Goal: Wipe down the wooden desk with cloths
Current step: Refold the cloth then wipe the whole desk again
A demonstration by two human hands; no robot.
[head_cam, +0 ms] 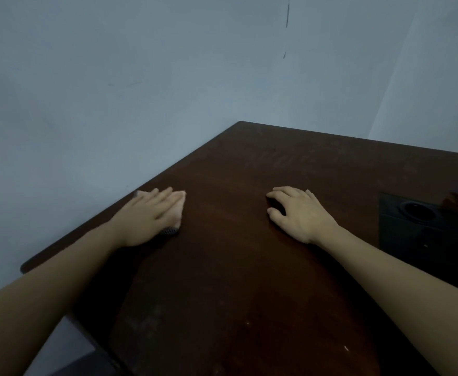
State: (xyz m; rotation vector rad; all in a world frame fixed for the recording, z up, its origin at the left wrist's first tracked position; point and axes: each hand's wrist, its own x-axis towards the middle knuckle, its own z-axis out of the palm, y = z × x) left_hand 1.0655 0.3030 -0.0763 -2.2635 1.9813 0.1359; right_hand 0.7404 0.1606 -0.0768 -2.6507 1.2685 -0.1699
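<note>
My left hand (152, 213) lies flat at 9 o'clock on the counter (249, 267), fingers straight and pointing toward 1 o'clock, pressing a pale cloth (179, 206). The cloth runs long from 11 to 5 o'clock beside the counter's left edge, a dark mesh corner showing at its near end. My right hand (298, 213) sits at 3 o'clock, fingers curled over something dark I cannot make out. A black panel (423, 229) lies further right.
</note>
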